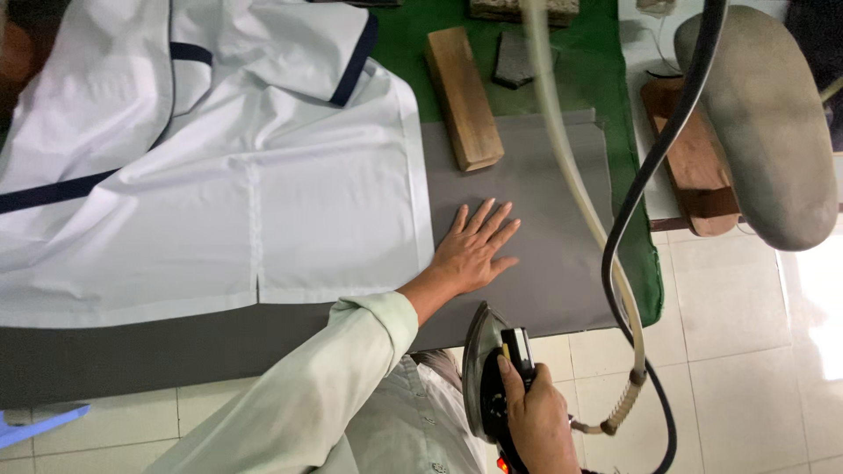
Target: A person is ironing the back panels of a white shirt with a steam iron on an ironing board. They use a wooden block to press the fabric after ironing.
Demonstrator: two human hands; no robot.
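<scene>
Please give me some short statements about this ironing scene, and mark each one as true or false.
1. The left hand lies flat, fingers spread, on the grey ironing board. True.
2. The right hand holds the iron pressed onto the white garment. False: the iron is held off the near edge of the board, its flat face turned sideways, away from the garment.
3. A wooden block lies on the board beyond the left hand. True.
4. The left hand rests on the white garment. False: it lies on bare grey cover, just right of the garment's edge.
5. The garment has dark blue trim. True.
</scene>
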